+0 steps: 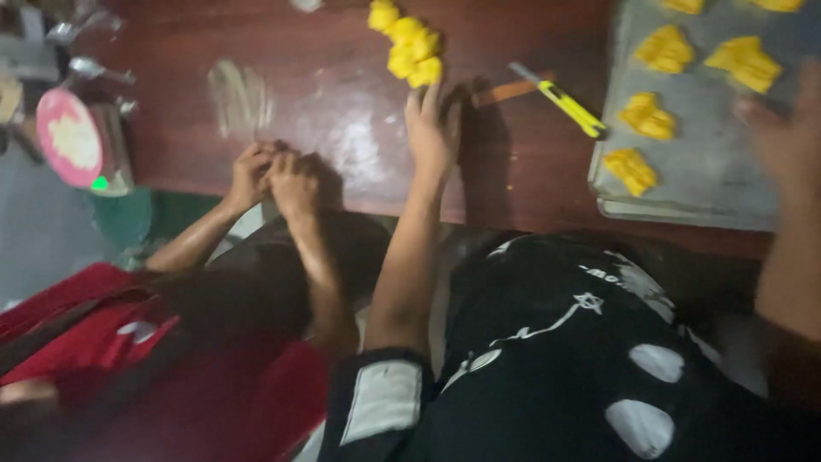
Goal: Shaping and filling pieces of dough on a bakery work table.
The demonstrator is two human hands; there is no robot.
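A co-worker's two hands (272,174) press together at the edge of the floured wooden table (342,128). The person's left hand (434,128) lies flat with fingers stretched open, gripping nothing, a clump of yellow dough pieces (409,44) just beyond its fingertips, unshaped. A yellow utility knife (560,101) lies nearby. Four shaped yellow pieces (663,85) already sit on the metal baking tray (710,180), beside the blurred right hand (782,137), whose grip cannot be made out.

Left hand (434,128) touching yellow dough pieces (409,44), right hand (782,141) blurred, perhaps over baking tray (710,184)
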